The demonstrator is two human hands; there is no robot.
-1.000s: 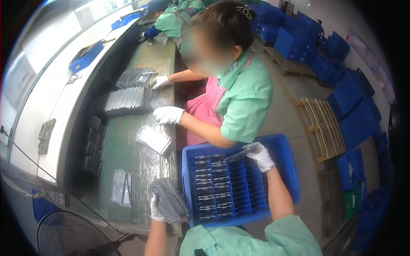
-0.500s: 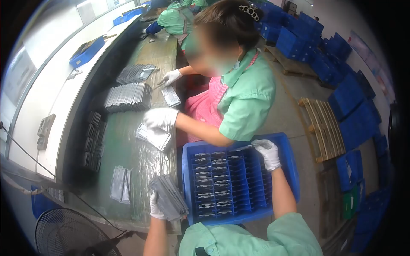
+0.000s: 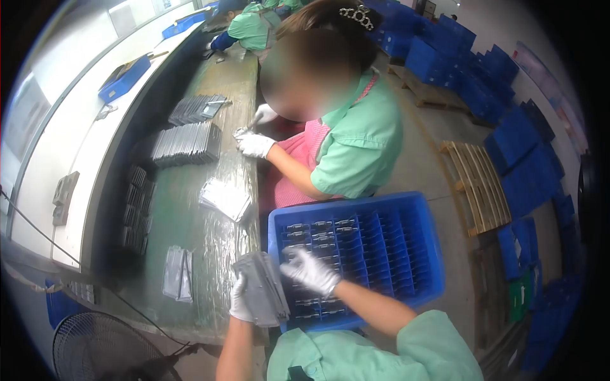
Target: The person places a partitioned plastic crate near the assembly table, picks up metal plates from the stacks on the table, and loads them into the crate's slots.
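Note:
My left hand [image 3: 239,302], in a white glove, grips a stack of flat grey metal plates [image 3: 262,291] at the table's edge, beside the blue crate. Just right of the stack is my right hand [image 3: 312,272], also gloved, with nothing in it and its fingers apart. It hovers over the left part of the blue crate [image 3: 434,254], pointing toward the plates. Dividers split the crate into narrow slots. Thin metal pieces [image 3: 323,232] stand in the left columns and at the top of the third; my right hand and forearm cover some slots.
Across the crate's far side a co-worker [image 3: 356,140] handles a small piece at the table [image 3: 184,222]. Loose plates [image 3: 178,273] and a long row of plates [image 3: 187,143] lie there. A fan [image 3: 101,346] stands lower left; a wooden pallet [image 3: 473,184] lies right.
My right hand has moved left from the crate's far side to beside the stack, letting go of a thin plate. A piece now stands in the third column. The co-worker's hands have come together.

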